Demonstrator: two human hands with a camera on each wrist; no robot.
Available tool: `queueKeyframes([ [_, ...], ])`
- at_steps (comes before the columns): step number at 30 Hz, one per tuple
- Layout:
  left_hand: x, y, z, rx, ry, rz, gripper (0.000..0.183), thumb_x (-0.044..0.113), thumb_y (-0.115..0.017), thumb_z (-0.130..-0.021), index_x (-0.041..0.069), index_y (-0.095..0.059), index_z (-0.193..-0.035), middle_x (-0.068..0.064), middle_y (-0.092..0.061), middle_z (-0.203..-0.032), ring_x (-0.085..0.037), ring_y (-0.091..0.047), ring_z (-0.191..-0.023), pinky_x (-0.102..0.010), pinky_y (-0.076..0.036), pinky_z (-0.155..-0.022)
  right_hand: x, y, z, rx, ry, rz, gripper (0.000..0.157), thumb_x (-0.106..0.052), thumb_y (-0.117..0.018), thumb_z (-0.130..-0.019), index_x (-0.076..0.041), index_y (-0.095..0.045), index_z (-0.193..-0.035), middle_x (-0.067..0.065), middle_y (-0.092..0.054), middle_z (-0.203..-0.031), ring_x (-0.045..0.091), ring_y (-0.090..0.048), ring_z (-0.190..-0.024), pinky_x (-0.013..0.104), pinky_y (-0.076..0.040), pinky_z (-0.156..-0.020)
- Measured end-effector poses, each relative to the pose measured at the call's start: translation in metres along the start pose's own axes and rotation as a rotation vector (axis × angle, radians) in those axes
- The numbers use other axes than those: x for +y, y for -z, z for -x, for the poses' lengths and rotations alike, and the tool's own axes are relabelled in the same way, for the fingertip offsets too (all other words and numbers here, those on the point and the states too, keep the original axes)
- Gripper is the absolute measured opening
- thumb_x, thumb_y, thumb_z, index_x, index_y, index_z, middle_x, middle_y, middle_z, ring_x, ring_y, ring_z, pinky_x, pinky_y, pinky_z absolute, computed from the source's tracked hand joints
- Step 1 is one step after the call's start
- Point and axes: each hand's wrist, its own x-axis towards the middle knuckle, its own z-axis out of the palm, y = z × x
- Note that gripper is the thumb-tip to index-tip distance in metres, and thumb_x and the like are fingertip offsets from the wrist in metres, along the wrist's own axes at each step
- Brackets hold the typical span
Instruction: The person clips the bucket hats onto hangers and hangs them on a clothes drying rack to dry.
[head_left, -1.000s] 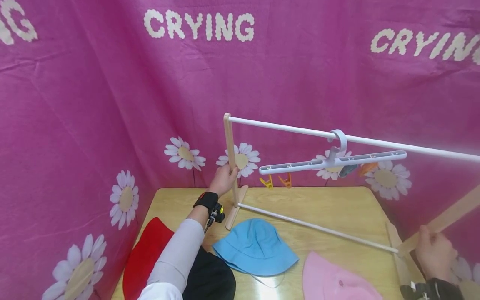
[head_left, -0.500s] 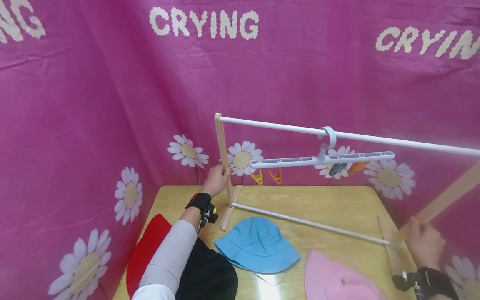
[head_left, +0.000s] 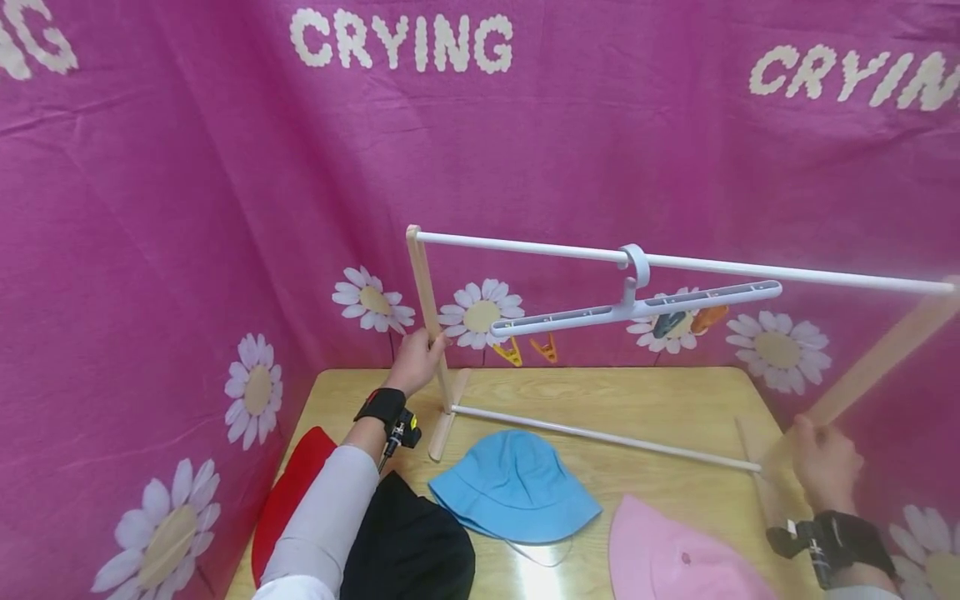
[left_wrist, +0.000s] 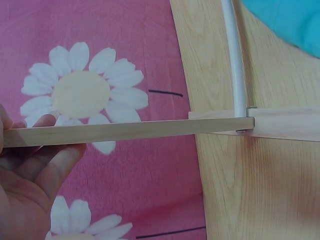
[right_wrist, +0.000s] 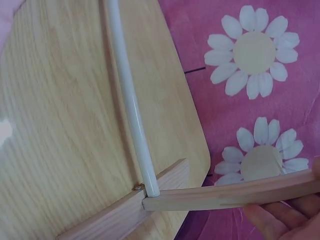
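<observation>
From my end I've got both hands on the rack [head_left: 525, 246], one to each side. The left hand [head_left: 415, 362] has its grip clamped on the left post [head_left: 425, 283], partway up. Across from it, the right hand [head_left: 828, 467] has its grip clamped on the right post [head_left: 888, 358], low down, near the lower bar [head_left: 600, 435].

So here's the rack, over the worktop [head_left: 637, 392]: a white top rail [head_left: 787, 272] spans the two posts, with the lower bar joining them near the feet. The right foot [right_wrist: 110, 220] looks hazy in my head view, so I can't swear it sits flat.

Hooked over the top rail is a pale hanger [head_left: 570, 318], its right end higher. Below its left half I see a yellow peg [head_left: 510, 353] beside an orange peg [head_left: 546, 348]; below the right half, a dark peg [head_left: 667, 325].

In front of the rack I have a blue hat [head_left: 517, 492], with a pink hat [head_left: 678, 554] to its right, a black hat [head_left: 412, 542] to its left and a red hat [head_left: 292, 492] farther left, partly hidden by the sleeve [head_left: 326, 512]. Behind everything, pink cloth [head_left: 600, 167] with white daisies.
</observation>
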Motion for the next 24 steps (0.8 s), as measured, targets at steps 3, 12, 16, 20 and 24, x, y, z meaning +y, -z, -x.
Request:
queueKeyframes([
  [3, -0.006, 0.005, 0.003, 0.004, 0.003, -0.007, 0.039, 0.03, -0.048, -0.112, -0.002, -0.069, -0.123, -0.012, -0.065, -0.09, -0.02, -0.041, -0.062, -0.03, -0.033, -0.051, -0.007, -0.007, -0.001, -0.003, 0.022, -0.008, 0.06, -0.038, -0.035, -0.111, 0.017, -0.056, -0.124, 0.047, -0.053, -0.129, 0.068, -0.044, -0.121, 0.072, -0.028, -0.108],
  [12, -0.013, 0.019, 0.006, 0.03, -0.019, -0.031, 0.038, 0.026, -0.048, -0.112, -0.003, -0.07, -0.123, -0.022, -0.073, -0.119, -0.029, -0.068, -0.103, -0.039, -0.053, -0.076, -0.018, -0.024, -0.011, -0.005, 0.03, -0.019, 0.058, -0.038, -0.036, -0.111, 0.014, -0.057, -0.127, 0.044, -0.056, -0.128, 0.065, -0.048, -0.118, 0.071, -0.033, -0.102],
  [16, -0.018, 0.027, 0.008, 0.034, -0.004, -0.009, 0.038, 0.024, -0.047, -0.112, -0.004, -0.07, -0.122, -0.025, -0.072, -0.123, -0.033, -0.068, -0.108, -0.045, -0.056, -0.08, -0.026, -0.034, -0.013, 0.013, 0.071, -0.03, 0.053, -0.035, -0.038, -0.11, 0.012, -0.059, -0.123, 0.043, -0.058, -0.125, 0.064, -0.051, -0.117, 0.072, -0.035, -0.101],
  [20, -0.024, 0.036, 0.012, 0.043, 0.019, -0.008, 0.038, 0.024, -0.047, -0.112, -0.005, -0.07, -0.121, -0.025, -0.071, -0.123, -0.033, -0.068, -0.107, -0.044, -0.056, -0.081, -0.034, -0.044, -0.015, 0.024, 0.103, -0.038, 0.051, -0.034, -0.039, -0.11, 0.012, -0.06, -0.115, 0.043, -0.06, -0.118, 0.065, -0.051, -0.114, 0.071, -0.035, -0.101],
  [24, -0.028, 0.041, 0.016, 0.058, 0.022, -0.01, 0.038, 0.024, -0.047, -0.112, -0.006, -0.068, -0.122, -0.023, -0.073, -0.12, -0.034, -0.068, -0.107, -0.044, -0.055, -0.081, -0.039, -0.051, -0.019, 0.043, 0.143, -0.033, 0.049, -0.032, -0.041, -0.11, 0.014, -0.061, -0.11, 0.044, -0.061, -0.112, 0.066, -0.052, -0.11, 0.071, -0.036, -0.1],
])
